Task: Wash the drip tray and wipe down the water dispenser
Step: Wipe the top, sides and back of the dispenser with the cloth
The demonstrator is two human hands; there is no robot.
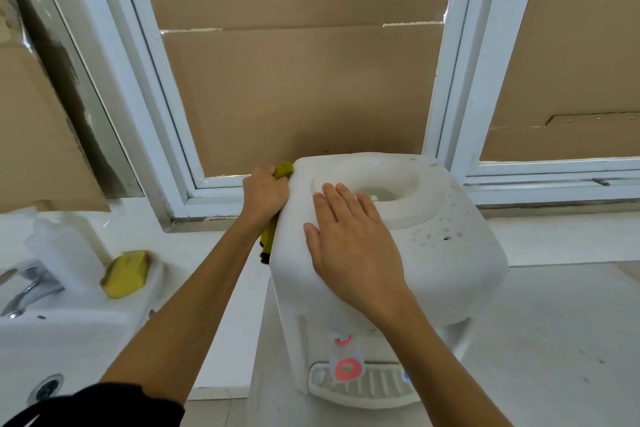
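A white water dispenser (446, 253) stands in front of me below the window, its round bottle well open at the top. My left hand (265, 192) grips a yellow-green cloth (284, 169) and holds it against the dispenser's upper left side. My right hand (349, 239) lies flat with straight fingers on the dispenser's top, near the front edge. Low on the front, the white slotted drip tray (377, 388) sits in place under a red tap (347, 369). My right forearm hides part of a blue tap.
A white sink (65, 340) with a chrome faucet (26, 288) is at the left. A yellow sponge (126, 274) and a white plastic bottle (65, 250) rest on the sink's ledge. Cardboard covers the window panes behind. Pale floor lies to the right.
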